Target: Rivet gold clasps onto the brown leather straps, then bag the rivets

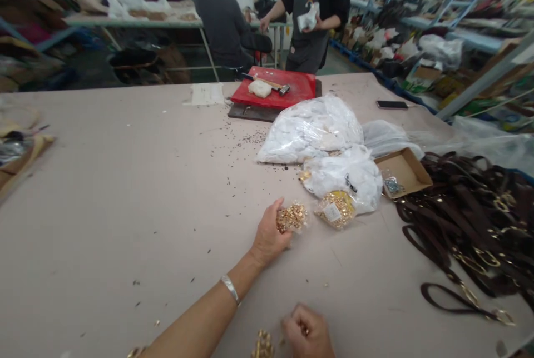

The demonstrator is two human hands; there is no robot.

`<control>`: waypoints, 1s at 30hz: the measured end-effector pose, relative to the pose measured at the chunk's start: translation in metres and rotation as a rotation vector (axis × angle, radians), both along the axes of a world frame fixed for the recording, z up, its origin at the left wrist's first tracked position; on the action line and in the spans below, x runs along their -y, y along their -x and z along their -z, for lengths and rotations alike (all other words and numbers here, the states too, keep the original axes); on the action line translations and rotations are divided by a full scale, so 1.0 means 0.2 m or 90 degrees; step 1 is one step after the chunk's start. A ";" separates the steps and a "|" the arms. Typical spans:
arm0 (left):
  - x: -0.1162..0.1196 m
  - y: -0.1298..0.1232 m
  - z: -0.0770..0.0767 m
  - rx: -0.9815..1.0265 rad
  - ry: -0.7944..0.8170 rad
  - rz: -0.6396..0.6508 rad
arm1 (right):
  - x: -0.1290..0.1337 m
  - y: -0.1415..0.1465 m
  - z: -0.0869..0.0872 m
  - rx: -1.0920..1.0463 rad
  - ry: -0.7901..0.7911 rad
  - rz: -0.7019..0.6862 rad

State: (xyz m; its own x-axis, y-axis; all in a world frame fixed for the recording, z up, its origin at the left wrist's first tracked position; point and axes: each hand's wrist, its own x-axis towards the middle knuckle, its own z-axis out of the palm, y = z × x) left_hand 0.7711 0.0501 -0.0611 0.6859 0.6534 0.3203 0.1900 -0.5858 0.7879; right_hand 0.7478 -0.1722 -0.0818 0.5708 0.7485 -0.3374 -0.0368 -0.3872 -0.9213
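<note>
Clear bag of gold pieces (293, 217) clamped in the left hand's (267, 237) fingers
It is mid-table (167, 202), just left of a labelled bag (339, 208); nearer, the right hand's (316, 329) fingers curl together on gold bits (305, 329). A white-filled bag (315, 127) lies farther off.

1 head-worn camera looks forward and down over the table (104, 197) from close above.

You get soft light across the table (125, 208), glints on the plastic bag (312, 127), your right hand (312, 331) blurred, frame edges smeared.
</note>
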 end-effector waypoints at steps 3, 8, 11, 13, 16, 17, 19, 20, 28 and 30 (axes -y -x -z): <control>0.08 0.18 0.00 0.021 0.016 0.001 | -0.04 -0.04 -0.06 -0.329 0.008 0.142; 0.16 0.42 -0.03 0.047 0.042 0.001 | -0.06 -0.09 -0.16 -0.648 -0.129 0.251; 0.21 0.56 -0.04 0.053 0.049 0.016 | -0.04 -0.08 -0.16 -0.755 -0.184 0.262; 0.25 0.64 -0.04 0.059 0.049 0.024 | -0.03 -0.07 -0.14 -0.789 -0.202 0.269; 0.30 0.75 -0.03 0.064 0.053 0.013 | -0.02 -0.04 -0.12 -0.800 -0.206 0.275; 0.31 0.77 -0.04 0.063 0.058 0.006 | -0.02 -0.03 -0.12 -0.798 -0.208 0.278; 0.33 0.81 -0.04 0.053 0.074 -0.006 | -0.03 -0.04 -0.14 -0.794 -0.217 0.285; 0.34 0.82 -0.05 0.047 0.084 -0.011 | -0.04 -0.05 -0.17 -0.790 -0.225 0.291; 0.33 0.84 -0.05 0.059 0.092 0.005 | -0.35 -0.13 -0.62 -0.671 -0.359 0.217; 0.33 0.84 -0.05 0.060 0.083 0.011 | -0.45 -0.11 -0.72 -0.657 -0.380 0.187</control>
